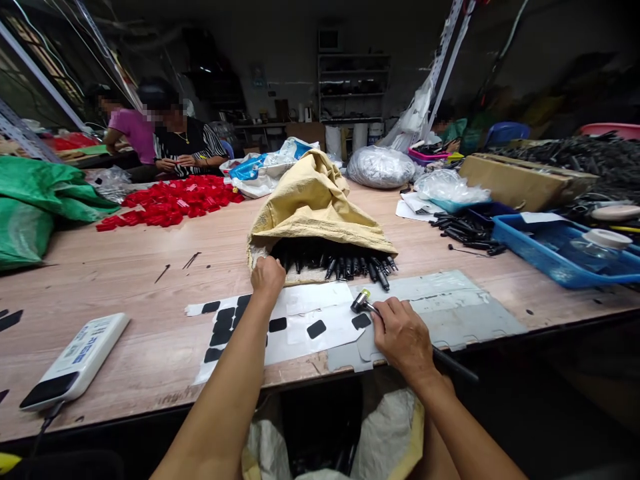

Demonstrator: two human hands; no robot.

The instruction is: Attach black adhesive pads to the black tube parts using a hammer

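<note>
Left hand point(269, 276), fingers clenched on the near-left lip of a yellow woven sack point(320, 203), apparently holding it open around black cylindrical parts point(349, 268); right hand point(404, 335), fingers wrapped mid-shaft, likely for balance, round a metal-headed, black-handled tool point(359, 302), near right.

Bare tabletop point(165, 260) opens to your left between the red pile point(175, 200) and the white power bank point(77, 360); the yellow sack point(320, 200) blocks the middle ahead, while the blue tray point(560, 260) and cardboard box point(520, 180) crowd your right side.
</note>
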